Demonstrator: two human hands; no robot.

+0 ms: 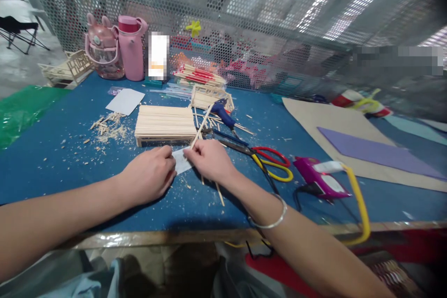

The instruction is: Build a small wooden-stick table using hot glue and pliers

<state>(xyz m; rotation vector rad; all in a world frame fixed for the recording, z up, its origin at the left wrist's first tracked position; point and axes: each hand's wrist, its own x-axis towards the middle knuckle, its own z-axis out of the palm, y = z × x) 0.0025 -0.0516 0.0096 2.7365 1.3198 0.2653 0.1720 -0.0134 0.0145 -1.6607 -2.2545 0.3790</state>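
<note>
My left hand is curled, with its fingers on the left edge of a small white sheet of paper. My right hand pinches a thin wooden stick that slants up and away from the sheet; its fingertips meet the sheet's right side. Directly beyond my hands stands a low box-like piece made of wooden sticks. Another loose stick lies under my right wrist. Beside my right hand are scissors with red and yellow handles, and a blue-handled tool, perhaps a glue gun.
A magenta device with a yellow cable is at the right, near purple foam board. Wood scraps and a white card lie at left. Two pink bottles and a stick frame stand toward the mesh panel.
</note>
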